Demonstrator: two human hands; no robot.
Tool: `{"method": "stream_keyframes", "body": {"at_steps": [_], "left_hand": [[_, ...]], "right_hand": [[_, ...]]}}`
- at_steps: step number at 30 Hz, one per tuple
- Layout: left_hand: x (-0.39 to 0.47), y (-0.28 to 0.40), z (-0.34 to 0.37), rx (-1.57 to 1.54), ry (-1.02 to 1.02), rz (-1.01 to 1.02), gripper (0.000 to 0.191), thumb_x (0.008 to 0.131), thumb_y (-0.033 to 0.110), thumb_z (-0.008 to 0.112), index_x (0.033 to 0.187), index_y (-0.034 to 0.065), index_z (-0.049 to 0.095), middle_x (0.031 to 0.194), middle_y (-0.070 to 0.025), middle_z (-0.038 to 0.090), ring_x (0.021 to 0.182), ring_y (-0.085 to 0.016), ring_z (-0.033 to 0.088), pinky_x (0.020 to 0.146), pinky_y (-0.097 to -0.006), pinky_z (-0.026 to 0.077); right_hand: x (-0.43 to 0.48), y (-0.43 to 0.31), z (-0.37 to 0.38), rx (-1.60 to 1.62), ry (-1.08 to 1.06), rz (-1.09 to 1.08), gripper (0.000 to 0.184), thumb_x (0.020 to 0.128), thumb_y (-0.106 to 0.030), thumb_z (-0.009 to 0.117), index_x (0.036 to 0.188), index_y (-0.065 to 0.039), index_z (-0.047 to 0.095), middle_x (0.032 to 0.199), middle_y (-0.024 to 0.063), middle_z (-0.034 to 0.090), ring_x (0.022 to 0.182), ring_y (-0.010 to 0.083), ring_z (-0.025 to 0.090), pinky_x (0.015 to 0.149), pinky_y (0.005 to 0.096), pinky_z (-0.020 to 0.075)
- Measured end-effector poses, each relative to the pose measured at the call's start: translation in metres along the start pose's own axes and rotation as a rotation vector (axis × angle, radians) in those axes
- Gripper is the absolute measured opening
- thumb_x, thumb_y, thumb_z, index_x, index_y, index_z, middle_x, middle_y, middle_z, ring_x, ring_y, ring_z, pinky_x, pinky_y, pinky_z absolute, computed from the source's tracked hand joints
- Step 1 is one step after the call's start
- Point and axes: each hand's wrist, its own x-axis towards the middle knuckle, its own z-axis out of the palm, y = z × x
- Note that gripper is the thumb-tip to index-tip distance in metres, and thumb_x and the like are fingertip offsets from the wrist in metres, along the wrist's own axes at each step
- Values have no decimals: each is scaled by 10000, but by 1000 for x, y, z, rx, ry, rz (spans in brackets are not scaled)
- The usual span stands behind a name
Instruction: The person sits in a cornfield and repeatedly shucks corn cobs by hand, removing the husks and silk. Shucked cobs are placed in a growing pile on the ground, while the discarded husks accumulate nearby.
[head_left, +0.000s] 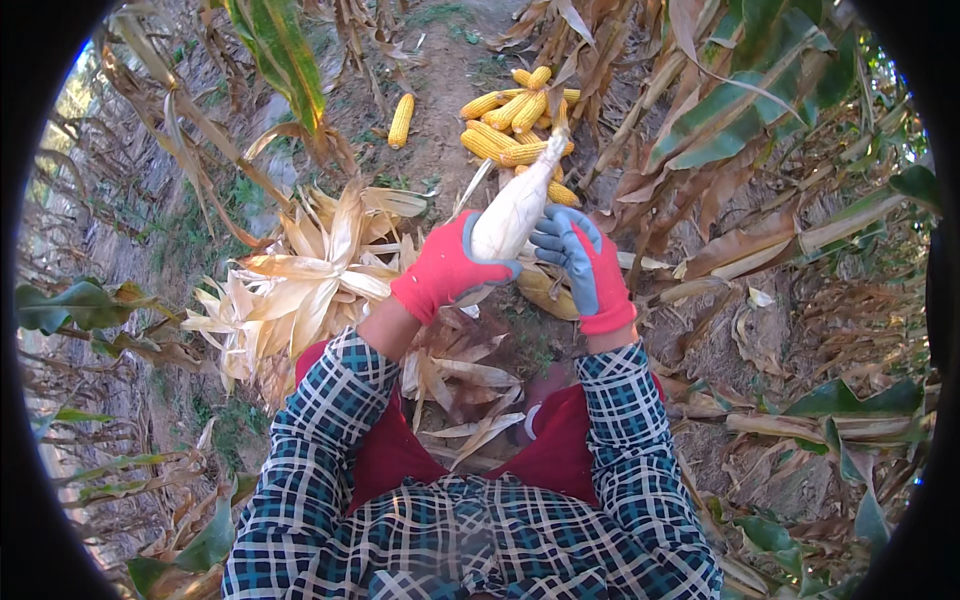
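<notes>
My left hand (457, 266), in a red glove with a grey coated palm, grips an ear of corn in its pale husk (514, 206). The ear slants up and to the right, its narrow tip overlapping the pile of bare corn cobs (517, 112). Close against the ear's right side is my right hand (581, 255), gloved alike. Its fingers are loosely curled with the thumb apart, and I see nothing held in them; whether the fingertips touch the husk is unclear. Below the hands lies another ear in yellowish husk (551, 292), partly covered.
A heap of dry, stripped husks (307, 277) lies to the left. One bare yellow cob (401, 121) rests apart on the soil (442, 60). Loose husk leaves (480, 382) lie between my knees. Dry corn stalks and leaves (780, 247) crowd both sides.
</notes>
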Motion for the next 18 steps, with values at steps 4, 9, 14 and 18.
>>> {"method": "stream_keyframes", "body": {"at_steps": [4,9,14,18], "left_hand": [[-7,8,8,178,-84,116,815,591,430,867,1232,28,566,1123,-177,666,1059,-329,650,896,-403,509],[-11,2,12,335,-5,262,868,593,395,857,1312,35,533,1199,-181,633,1096,-346,627,929,-403,507],[-11,-2,10,397,-7,296,864,594,349,872,1327,39,535,1192,-184,643,1116,-330,631,941,-397,508],[-9,-1,10,571,17,349,892,592,376,843,1336,21,502,1134,-175,627,1002,-355,638,842,-438,514]], "right_hand": [[0,-8,0,-142,163,-136,326,968,-222,646,1172,31,617,1010,57,672,846,108,647,782,267,559],[-4,-23,-16,-142,153,-118,312,959,-204,656,1160,33,640,966,33,686,812,81,644,732,241,550],[-6,-18,-11,-211,108,-138,211,961,-187,652,1046,3,684,880,9,676,735,39,577,652,230,502],[-4,-13,-6,-169,199,-199,201,968,-188,638,1000,7,675,833,1,666,714,45,583,635,221,496]]}}
